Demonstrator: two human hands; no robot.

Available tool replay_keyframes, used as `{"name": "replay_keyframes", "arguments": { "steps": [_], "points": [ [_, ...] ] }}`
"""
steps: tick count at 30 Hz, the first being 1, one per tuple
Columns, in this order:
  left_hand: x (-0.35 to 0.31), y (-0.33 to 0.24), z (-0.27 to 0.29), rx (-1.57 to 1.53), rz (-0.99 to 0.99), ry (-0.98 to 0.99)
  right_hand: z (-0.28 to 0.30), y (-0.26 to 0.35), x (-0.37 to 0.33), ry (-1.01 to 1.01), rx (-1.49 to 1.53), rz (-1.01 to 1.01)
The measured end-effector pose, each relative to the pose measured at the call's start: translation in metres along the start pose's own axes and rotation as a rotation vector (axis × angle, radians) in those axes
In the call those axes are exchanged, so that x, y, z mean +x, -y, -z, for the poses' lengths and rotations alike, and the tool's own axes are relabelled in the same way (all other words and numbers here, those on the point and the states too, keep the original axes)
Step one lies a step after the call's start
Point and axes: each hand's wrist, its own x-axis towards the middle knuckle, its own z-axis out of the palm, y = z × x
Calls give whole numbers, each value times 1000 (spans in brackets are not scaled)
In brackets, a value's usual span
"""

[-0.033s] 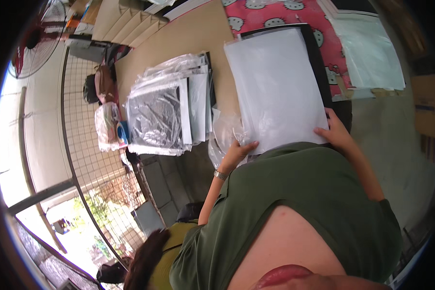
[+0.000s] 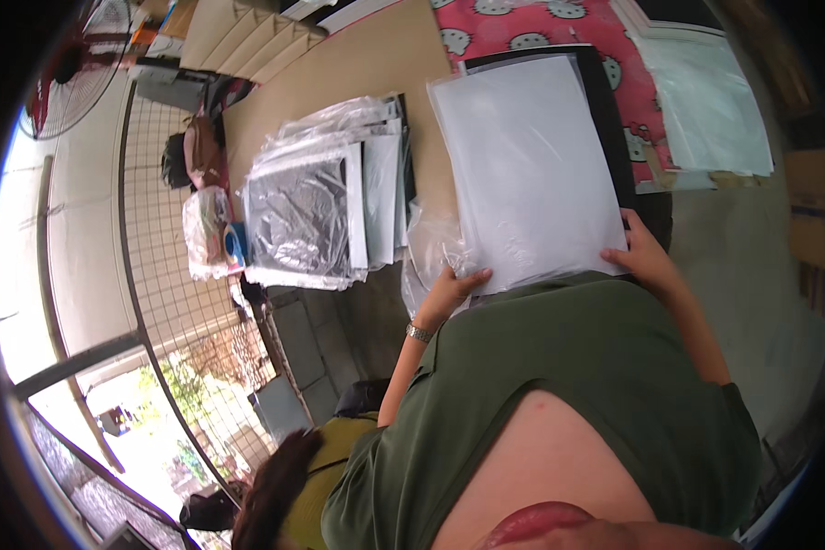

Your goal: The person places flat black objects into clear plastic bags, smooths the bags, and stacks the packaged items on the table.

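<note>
Counter: brown, across the upper middle of the frame, with one pink patterned cloth at upper right.
White sheets: one pile lay right of centre, over one black board; its layers could not be counted.
Left hand: its grip pinched the pile's lower left corner, thumb on top; whether it also held the one crumpled clear bag beside it could not be told.
Right hand: its grip pinched the pile near the lower right corner.
Handling: light, even pressure at both corners seemed best, lest slick layers slide or crease.
Bagged packs: one stack left of centre, too overlapped to count.
Fan: one, upper left.
</note>
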Motion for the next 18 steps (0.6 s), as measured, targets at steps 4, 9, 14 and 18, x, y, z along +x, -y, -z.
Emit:
{"name": "replay_keyframes", "arguments": {
  "steps": [4,9,14,18],
  "points": [
    [-39,-7,18,-12,-33,-138,-10,67,10,270,28,-172],
    [-47,12,63,-389,-197,-542,-81,126,84,328,-51,283],
    [-19,27,127,-624,-414,-818,-156,153,149,447,54,546],
    [-1,50,182,-826,-262,-774,-165,148,142,512,-92,589]
  ]
}}
